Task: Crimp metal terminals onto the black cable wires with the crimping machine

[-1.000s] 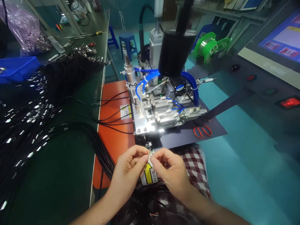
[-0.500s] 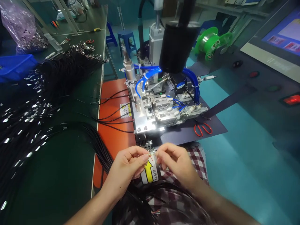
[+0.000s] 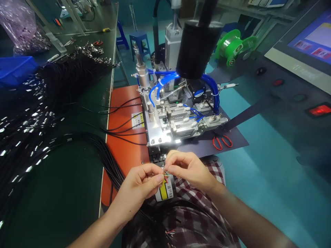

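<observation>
Between my two hands are the thin coloured wires point(image 3: 168, 175) of a cable end, with green, white and red strands showing. My left hand point(image 3: 144, 182) is closed, thumb and forefinger pinching the wires from the left. From the right, my right hand point(image 3: 187, 168) is closed in a pinch on the same strands, its fingertips almost touching the left ones. Just below them is a white label with a yellow arrow point(image 3: 163, 193) at the front of the machine. Black cables point(image 3: 111, 163) run in a bundle beside my left wrist, and more cable ends point(image 3: 170, 233) lie across my lap.
A metal machine point(image 3: 178, 120) with blue air tubes stands ahead on an orange plate point(image 3: 124, 137). Red-handled scissors point(image 3: 222, 142) lie to its right. Heaps of black cables point(image 3: 69, 72) cover the left table. A control panel point(image 3: 297, 62) stands at right, near a green spool point(image 3: 230, 46).
My right hand has moved slightly up and left, nearer the left fingertips, and its fingers now pinch above the wires. My left hand stays nearly in place.
</observation>
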`<state>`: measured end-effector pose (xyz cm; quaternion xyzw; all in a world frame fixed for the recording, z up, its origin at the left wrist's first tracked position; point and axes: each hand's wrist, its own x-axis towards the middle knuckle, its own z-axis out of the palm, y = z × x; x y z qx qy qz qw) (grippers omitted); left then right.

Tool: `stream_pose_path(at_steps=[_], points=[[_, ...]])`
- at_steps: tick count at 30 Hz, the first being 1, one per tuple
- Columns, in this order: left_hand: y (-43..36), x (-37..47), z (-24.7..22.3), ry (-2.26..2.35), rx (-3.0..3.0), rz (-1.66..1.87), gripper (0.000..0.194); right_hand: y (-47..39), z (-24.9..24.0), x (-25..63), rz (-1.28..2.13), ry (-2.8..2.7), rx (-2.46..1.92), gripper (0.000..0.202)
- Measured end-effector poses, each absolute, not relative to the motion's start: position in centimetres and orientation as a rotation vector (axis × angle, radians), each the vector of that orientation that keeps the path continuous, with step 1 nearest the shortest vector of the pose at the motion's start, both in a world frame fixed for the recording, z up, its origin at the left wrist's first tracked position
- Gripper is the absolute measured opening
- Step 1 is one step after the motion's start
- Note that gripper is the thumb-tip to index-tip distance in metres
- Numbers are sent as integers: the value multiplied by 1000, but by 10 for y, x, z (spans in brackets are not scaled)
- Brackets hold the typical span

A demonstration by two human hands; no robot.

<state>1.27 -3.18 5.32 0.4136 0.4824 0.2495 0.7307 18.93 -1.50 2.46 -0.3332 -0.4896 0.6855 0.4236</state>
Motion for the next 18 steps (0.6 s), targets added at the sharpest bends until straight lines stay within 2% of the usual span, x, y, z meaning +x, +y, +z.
stream_pose_path(at_steps=[9,18], points=[[-34,14,53,1134,944,581,22,-21,19,182,1622,-951,-1004,24],[-33,16,57,1121,938,606,20,-38,15,182,1744,-815,-1056,18]])
